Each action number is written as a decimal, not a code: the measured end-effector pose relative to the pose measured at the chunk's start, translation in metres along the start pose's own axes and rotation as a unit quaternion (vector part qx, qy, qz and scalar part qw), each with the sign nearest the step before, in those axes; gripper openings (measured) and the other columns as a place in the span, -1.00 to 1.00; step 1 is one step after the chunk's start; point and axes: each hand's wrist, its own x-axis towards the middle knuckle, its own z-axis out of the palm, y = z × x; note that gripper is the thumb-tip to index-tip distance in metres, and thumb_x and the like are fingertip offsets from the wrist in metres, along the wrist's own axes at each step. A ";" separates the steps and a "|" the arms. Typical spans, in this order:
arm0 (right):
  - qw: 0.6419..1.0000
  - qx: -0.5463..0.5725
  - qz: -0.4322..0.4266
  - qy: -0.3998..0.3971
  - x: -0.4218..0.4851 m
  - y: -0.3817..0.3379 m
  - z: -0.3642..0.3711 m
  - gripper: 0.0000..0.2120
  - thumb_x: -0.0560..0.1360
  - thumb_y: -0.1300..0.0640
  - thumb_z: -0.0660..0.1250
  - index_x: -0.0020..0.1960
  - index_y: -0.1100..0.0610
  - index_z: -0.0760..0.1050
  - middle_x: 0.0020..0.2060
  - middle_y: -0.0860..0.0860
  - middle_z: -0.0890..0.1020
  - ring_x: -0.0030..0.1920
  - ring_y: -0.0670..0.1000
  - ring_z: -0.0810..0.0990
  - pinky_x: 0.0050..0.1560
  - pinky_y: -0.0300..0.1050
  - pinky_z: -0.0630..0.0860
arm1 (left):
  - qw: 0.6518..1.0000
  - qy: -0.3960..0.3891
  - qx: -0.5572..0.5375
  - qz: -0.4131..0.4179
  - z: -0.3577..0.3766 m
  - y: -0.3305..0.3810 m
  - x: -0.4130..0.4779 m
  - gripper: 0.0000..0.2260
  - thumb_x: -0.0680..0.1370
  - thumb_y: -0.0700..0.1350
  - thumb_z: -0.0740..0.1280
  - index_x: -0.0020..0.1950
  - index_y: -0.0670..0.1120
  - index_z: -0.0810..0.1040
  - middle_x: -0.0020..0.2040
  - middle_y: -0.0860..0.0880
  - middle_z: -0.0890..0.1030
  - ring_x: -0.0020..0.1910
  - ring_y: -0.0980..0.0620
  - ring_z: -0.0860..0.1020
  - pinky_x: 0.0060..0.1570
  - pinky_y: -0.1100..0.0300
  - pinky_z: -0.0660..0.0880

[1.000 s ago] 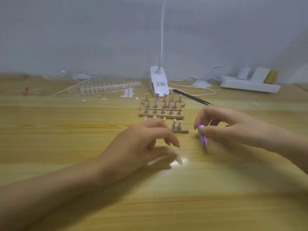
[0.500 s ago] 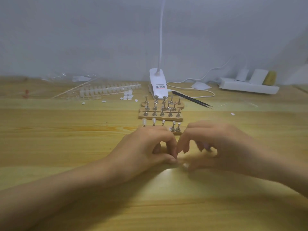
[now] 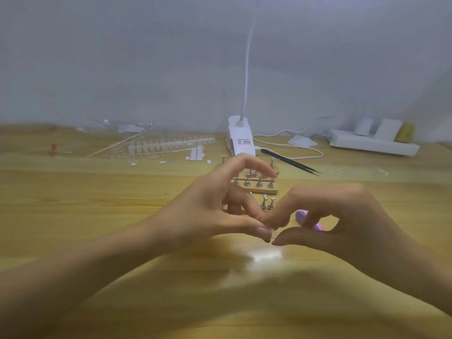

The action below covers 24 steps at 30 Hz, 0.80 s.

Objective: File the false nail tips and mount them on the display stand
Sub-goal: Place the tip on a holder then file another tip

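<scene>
Pinching tip (image 3: 272,231), L hand (image 3: 208,211); file (image 3: 301,214) under R hand (image 3: 354,221).

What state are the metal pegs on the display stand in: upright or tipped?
Upright: the visible metal pegs stand vertically on the wooden display stand; some are hidden.

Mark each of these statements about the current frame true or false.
1. The right hand holds a purple nail file. True.
2. The black tweezers lie left of the lamp base. False: they lie to its right.
3. The wooden display stand sits behind the hands. True.
4. The left hand lies flat on the table. False: its thumb and a finger pinch a small clear nail tip.
5. The power strip is at the far left. False: far right.
</scene>
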 end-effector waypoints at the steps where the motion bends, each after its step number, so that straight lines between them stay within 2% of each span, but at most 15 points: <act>1: 1.000 0.012 0.002 0.004 0.002 -0.002 0.000 -0.90 0.34 0.05 0.53 -0.15 -0.05 0.66 -0.25 -0.15 0.68 -0.21 -0.13 0.61 -0.33 -0.26 0.52 | 1.000 -0.009 -0.005 -0.003 -0.003 0.002 0.000 -0.41 0.40 -0.18 0.55 0.30 0.18 0.39 -0.24 -0.02 0.70 -0.28 -0.16 0.56 -0.20 0.10 0.51; 4: 0.995 0.090 0.031 0.023 0.006 -0.007 0.000 -0.86 0.31 0.06 0.58 -0.19 -0.07 0.66 -0.28 -0.10 0.69 -0.24 -0.09 0.62 -0.38 -0.12 0.55 | 0.999 -0.019 -0.025 -0.006 -0.009 0.008 0.000 -0.23 0.38 -0.19 0.55 0.45 0.25 0.28 -0.24 -0.01 0.70 -0.22 0.04 0.62 -0.06 0.19 0.56; 6: 0.994 0.092 0.040 0.042 0.007 -0.007 0.001 -0.83 0.32 0.11 0.58 -0.21 -0.10 0.64 -0.27 -0.09 0.68 -0.22 -0.06 0.62 -0.42 -0.08 0.54 | 0.998 0.004 -0.054 -0.015 -0.010 0.010 0.000 -0.18 0.35 -0.16 0.55 0.48 0.24 0.24 -0.23 -0.03 0.71 -0.19 0.07 0.65 -0.04 0.25 0.58; 9: 0.994 0.062 0.040 0.077 0.012 -0.006 0.005 -0.73 0.30 0.22 0.62 -0.21 -0.06 0.60 -0.24 -0.10 0.64 -0.24 -0.07 0.60 -0.47 -0.24 0.46 | 0.991 0.067 -0.118 -0.018 -0.005 0.011 0.001 -0.22 0.35 -0.20 0.52 0.48 0.15 0.29 -0.24 -0.02 0.71 -0.31 0.15 0.64 -0.28 0.46 0.48; 11: 0.992 0.067 0.045 0.099 0.015 -0.006 0.007 -0.73 0.30 0.25 0.62 -0.21 -0.03 0.59 -0.24 -0.08 0.64 -0.29 -0.09 0.59 -0.48 -0.28 0.42 | 0.984 0.104 -0.144 -0.013 0.000 0.010 0.001 -0.28 0.37 -0.22 0.51 0.46 0.11 0.33 -0.28 0.02 0.69 -0.41 0.22 0.58 -0.42 0.51 0.40; 15: 0.992 0.048 0.053 0.104 0.023 -0.008 0.008 -0.80 0.30 0.16 0.61 -0.16 0.01 0.63 -0.24 -0.10 0.66 -0.19 -0.03 0.66 -0.42 -0.15 0.53 | 0.983 0.141 -0.120 -0.003 -0.003 0.009 0.003 -0.26 0.30 -0.10 0.53 0.43 0.16 0.34 -0.29 0.01 0.67 -0.45 0.23 0.51 -0.44 0.50 0.35; 19: 0.994 0.032 0.047 0.089 0.032 -0.006 0.000 -0.83 0.29 0.09 0.59 -0.19 0.02 0.63 -0.31 -0.15 0.68 -0.20 -0.09 0.69 -0.32 -0.38 0.47 | 0.987 0.135 -0.090 -0.001 -0.012 0.010 0.009 -0.26 0.29 -0.03 0.52 0.43 0.17 0.34 -0.30 0.04 0.67 -0.47 0.25 0.48 -0.44 0.52 0.35; 22: 0.994 -0.005 0.022 0.106 0.040 -0.001 -0.001 -0.84 0.32 0.04 0.57 -0.21 0.06 0.62 -0.32 -0.16 0.67 -0.19 -0.13 0.65 -0.25 -0.43 0.44 | 0.986 0.139 -0.097 0.000 -0.015 0.009 0.015 -0.33 0.34 0.00 0.48 0.43 0.12 0.34 -0.30 0.07 0.67 -0.47 0.29 0.51 -0.44 0.52 0.37; 24: 0.991 -0.022 0.018 0.132 0.045 0.004 -0.001 -0.82 0.32 -0.08 0.51 -0.21 0.01 0.62 -0.31 -0.21 0.66 -0.14 -0.10 0.60 -0.20 -0.41 0.42 | 0.984 0.159 -0.079 0.009 -0.017 0.006 0.018 -0.39 0.38 0.10 0.43 0.41 0.12 0.36 -0.23 0.08 0.69 -0.37 0.27 0.56 -0.37 0.50 0.41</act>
